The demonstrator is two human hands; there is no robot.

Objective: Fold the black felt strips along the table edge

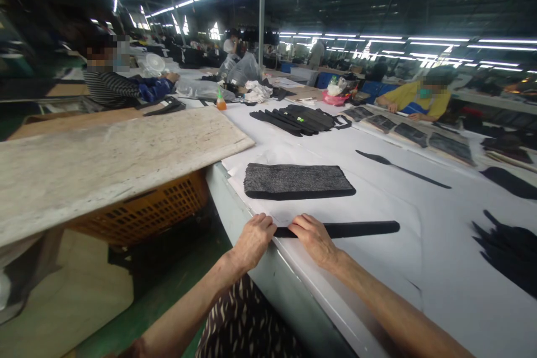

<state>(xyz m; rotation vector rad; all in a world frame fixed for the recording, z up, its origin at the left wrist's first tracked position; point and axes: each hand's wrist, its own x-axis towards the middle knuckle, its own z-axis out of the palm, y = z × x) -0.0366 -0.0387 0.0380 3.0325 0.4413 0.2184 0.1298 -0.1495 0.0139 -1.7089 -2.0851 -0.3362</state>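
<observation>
A long, narrow black fabric strip [363, 229] lies across the white-covered table near its front edge. My left hand [255, 238] is closed on the strip's left end, fingers curled over it at the table edge. Just right of it, my right hand [312, 238] pinches the same strip, with the longer part lying flat to the right. Behind both hands rests a stack of dark grey strips [297, 180], ribbed on top with a black front edge. The fingertips of both hands are partly hidden.
A pale board [117, 151] juts out at left above an orange crate [151, 210]. Black pieces [300, 118] lie at the back, near a small orange bottle [221, 100]. More dark pieces [509, 246] sit at right. Two co-workers sit across the table, one in yellow [438, 102].
</observation>
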